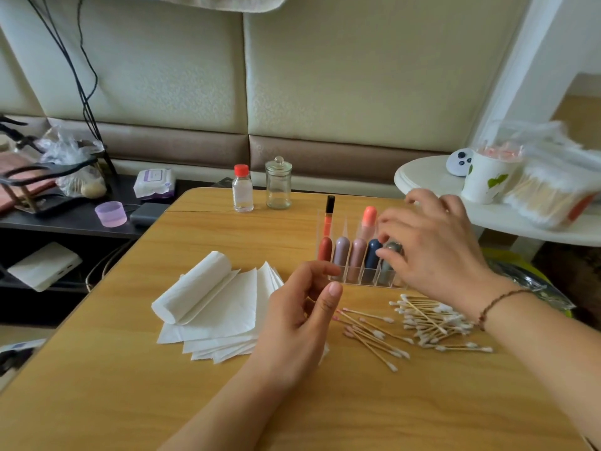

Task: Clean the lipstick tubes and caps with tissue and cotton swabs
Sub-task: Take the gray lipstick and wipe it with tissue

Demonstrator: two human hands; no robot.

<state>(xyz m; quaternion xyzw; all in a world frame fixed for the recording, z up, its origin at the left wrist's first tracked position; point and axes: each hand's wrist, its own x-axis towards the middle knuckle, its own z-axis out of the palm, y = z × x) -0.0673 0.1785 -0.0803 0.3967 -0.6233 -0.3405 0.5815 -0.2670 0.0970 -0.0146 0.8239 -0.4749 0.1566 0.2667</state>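
Right hand [432, 252] reaching into clear organizer [367, 278], fingertips pinching grey lipstick [390, 252] at right end, likely lifting it for cleaning. Left hand [302, 323] hovering empty, fingers loosely curled, above tissues [221, 307]. Cotton swabs [419, 323] near right, ready.

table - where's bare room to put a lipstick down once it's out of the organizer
Bare wood lies left of the tissue stack, and between tissues and the red-capped bottle. It is crowded from the organizer down through the cotton swabs.
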